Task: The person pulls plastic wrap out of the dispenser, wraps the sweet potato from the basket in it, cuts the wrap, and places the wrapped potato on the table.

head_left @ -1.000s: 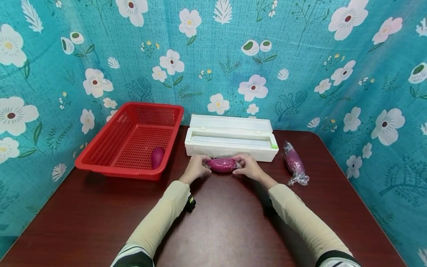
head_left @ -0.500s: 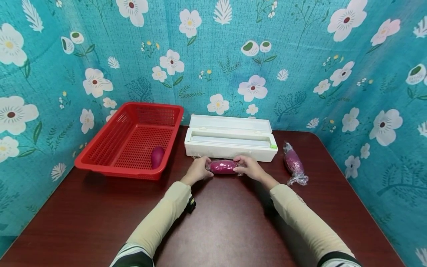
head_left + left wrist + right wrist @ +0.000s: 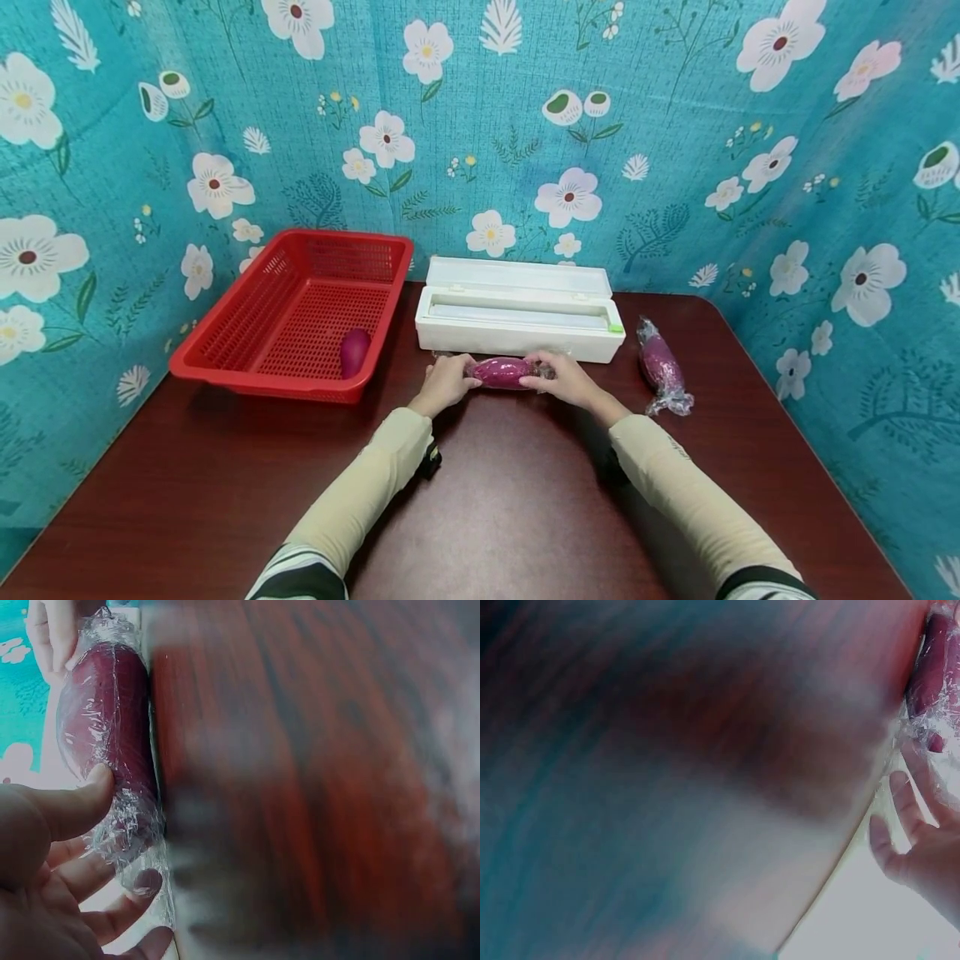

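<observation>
A purple-red sweet potato point(image 3: 501, 373) wrapped in cling film lies crosswise just in front of the white film dispenser. My left hand point(image 3: 444, 385) holds its left end. In the left wrist view the left thumb point(image 3: 97, 791) presses the wrapped skin near the bunched film point(image 3: 127, 825), with the other fingers spread beneath. At the opposite end, my right hand point(image 3: 566, 383) pinches the gathered film between thumb and fingers. The right wrist view catches only part of the wrapped sweet potato point(image 3: 930, 671), with several fingers point(image 3: 906, 799) extended below it.
The film dispenser point(image 3: 517, 340) stands behind the hands with its lid raised. To the left, a red basket point(image 3: 262, 385) holds one unwrapped sweet potato point(image 3: 354, 353). Another wrapped sweet potato point(image 3: 662, 362) lies at the right on the dark wooden table point(image 3: 525, 500). A floral curtain surrounds the back and sides.
Both hands shift their fingers slightly at the ends of the sweet potato, and the shine on its film changes. It stays in about the same place. Basket and dispenser have not moved.
</observation>
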A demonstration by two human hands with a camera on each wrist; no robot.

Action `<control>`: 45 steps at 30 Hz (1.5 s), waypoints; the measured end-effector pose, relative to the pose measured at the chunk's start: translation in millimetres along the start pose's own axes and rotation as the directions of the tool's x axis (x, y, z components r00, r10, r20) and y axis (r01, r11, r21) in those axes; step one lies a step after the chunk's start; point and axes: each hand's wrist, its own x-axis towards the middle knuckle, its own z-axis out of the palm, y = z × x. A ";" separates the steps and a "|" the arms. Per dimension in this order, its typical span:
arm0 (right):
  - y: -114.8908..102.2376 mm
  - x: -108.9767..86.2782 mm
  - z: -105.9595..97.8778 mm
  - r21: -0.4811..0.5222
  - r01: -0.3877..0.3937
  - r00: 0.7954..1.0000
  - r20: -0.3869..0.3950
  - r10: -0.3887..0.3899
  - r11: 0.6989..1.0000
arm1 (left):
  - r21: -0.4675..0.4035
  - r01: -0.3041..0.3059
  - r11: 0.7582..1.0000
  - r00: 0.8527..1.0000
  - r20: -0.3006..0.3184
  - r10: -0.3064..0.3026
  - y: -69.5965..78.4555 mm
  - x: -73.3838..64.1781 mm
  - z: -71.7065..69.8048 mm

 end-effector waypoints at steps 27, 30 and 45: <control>-2.5 1.5 5.0 0.181 -0.010 0.993 -0.117 0.032 0.983 | -0.320 -0.061 0.945 0.997 -0.055 0.046 -0.2 4.3 2.4; -3.7 2.2 2.9 0.184 0.010 0.996 -0.084 0.006 0.983 | -0.292 -0.064 0.954 0.998 -0.032 0.058 -0.7 4.8 1.6; -5.6 -1.5 -4.5 0.026 0.053 0.999 0.003 -0.053 0.998 | -0.137 -0.027 0.990 0.998 0.054 0.035 -1.5 5.6 0.0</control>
